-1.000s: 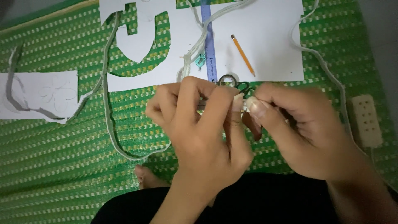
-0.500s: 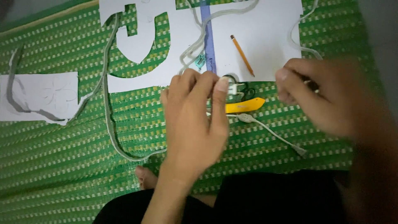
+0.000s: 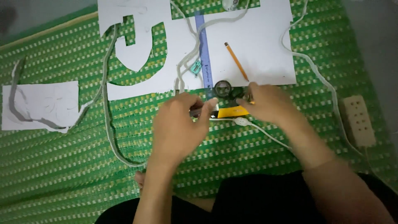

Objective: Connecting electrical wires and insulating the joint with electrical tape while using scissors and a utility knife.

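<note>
Our left hand (image 3: 179, 124) and right hand (image 3: 267, 103) pinch opposite ends of the yellow cutter (image 3: 232, 112), lying crosswise between them.

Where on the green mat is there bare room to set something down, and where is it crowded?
Bare mat lies lower left, between the small white sheet and the looping grey cord. A smaller patch lies between the right hand and the power strip. Around the left hand, yellow cutter, tape roll, ruler and pencil it is crowded.
</note>
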